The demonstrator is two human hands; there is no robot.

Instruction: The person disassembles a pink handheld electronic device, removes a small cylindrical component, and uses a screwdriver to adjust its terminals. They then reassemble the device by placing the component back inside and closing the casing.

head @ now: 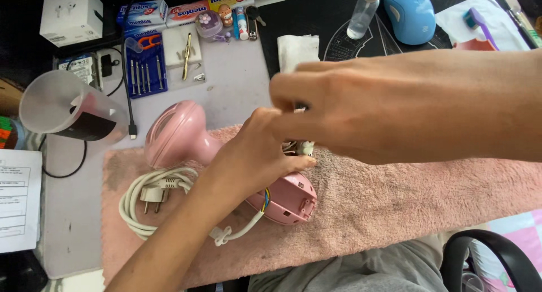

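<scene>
A pink handheld appliance (178, 131) lies on a pink towel (395, 202), its rear end (291, 199) opened with coloured wires showing. My left hand (254, 156) reaches in from the lower left and presses down on the appliance's body. From the right, my right hand (339, 106) hovers just above it with fingers curled. Under those fingers sits a small white part (305, 148) with wires. Whether the fingers pinch it or a thin tool is hidden. The appliance's white cord and plug (152, 196) lie coiled at the left.
A clear measuring cup (68, 108) lies tipped at the left. Behind are a blue screwdriver set (145, 66), a white box (70, 15), candy rolls (164, 12), a folded tissue (297, 49), a spray bottle (363, 12) and a blue mouse (410, 12). A black chair arm (491, 252) is lower right.
</scene>
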